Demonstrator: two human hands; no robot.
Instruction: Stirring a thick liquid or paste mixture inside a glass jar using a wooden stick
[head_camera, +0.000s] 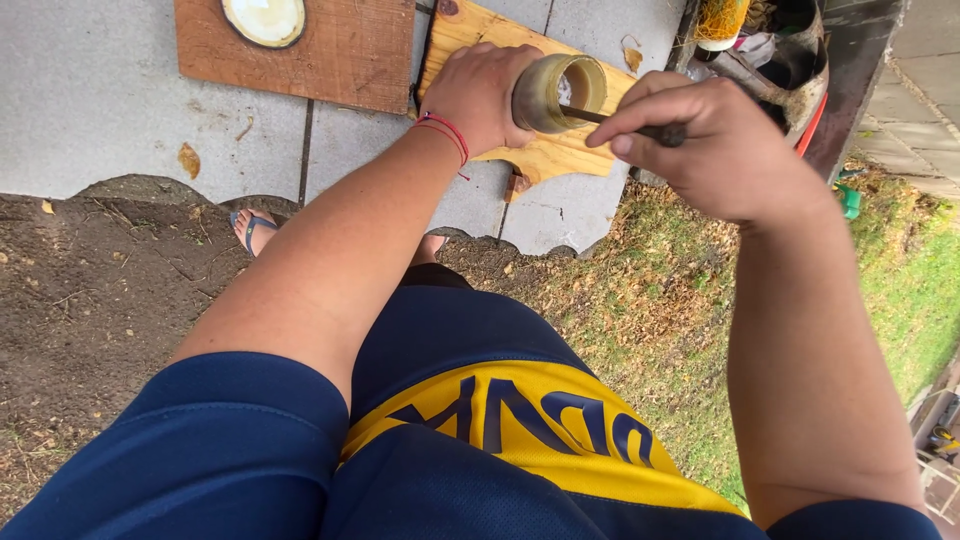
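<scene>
My left hand (478, 95) wraps around a short hollow bamboo tube (556, 92), its open end tilted toward me. A red string bracelet circles that wrist. My right hand (715, 135) pinches a thin dark tool (625, 122) whose tip reaches into the tube's mouth. Both hands hover over a light yellow wooden board (540, 155) lying on grey paving slabs.
A darker brown board (330, 50) with a round pale disc (264, 18) lies at the upper left on the slabs (100, 90). A cluttered container (780, 50) stands at the upper right. Bare soil lies at left, grass at right, and my sandalled foot (250, 228) shows below.
</scene>
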